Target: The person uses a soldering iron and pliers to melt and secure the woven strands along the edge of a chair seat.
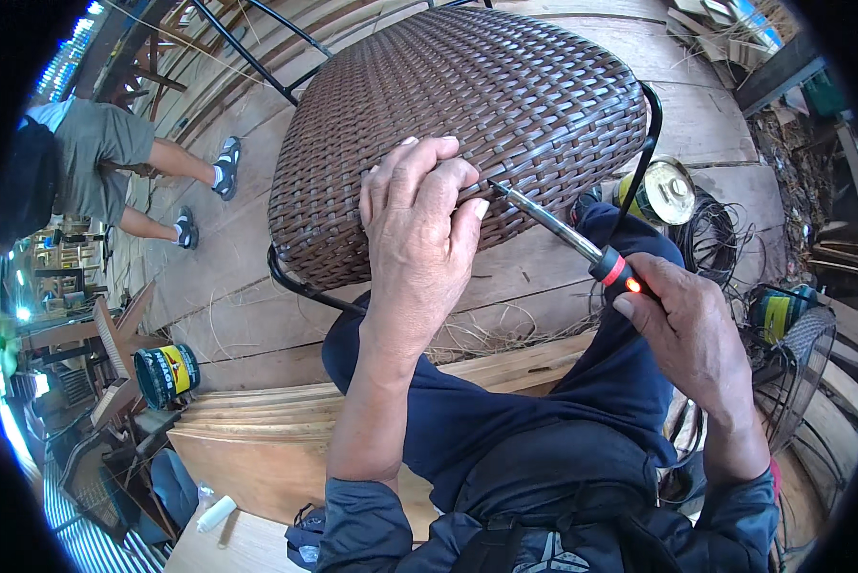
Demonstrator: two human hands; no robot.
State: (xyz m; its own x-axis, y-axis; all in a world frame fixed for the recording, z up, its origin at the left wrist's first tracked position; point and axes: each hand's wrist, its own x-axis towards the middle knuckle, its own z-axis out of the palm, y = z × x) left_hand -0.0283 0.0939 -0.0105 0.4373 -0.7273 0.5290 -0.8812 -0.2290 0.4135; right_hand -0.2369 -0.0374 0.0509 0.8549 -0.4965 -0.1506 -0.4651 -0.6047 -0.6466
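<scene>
Wicker seat point(467, 105), brown weave on a black frame, stands at 12 o'clock on a plank floor point(238, 320) littered with thin strips. Left hand point(415, 210): fingers half-curled on the weave — whether they grip a strand, cannot tell. Right hand point(687, 329), 3 o'clock: fingers closed around a slim tool point(563, 231), tip at the weave. Tins at 2 point(673, 191) and 8 o'clock point(166, 375); stacked boards point(267, 463) at 7; another person point(114, 158) at 10.

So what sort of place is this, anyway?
Most likely a furniture workshop: a brown woven seat on a black metal frame, a pen-shaped tool in the right hand with its tip at the weave, and a coil of dark strands on the plank floor.
</scene>
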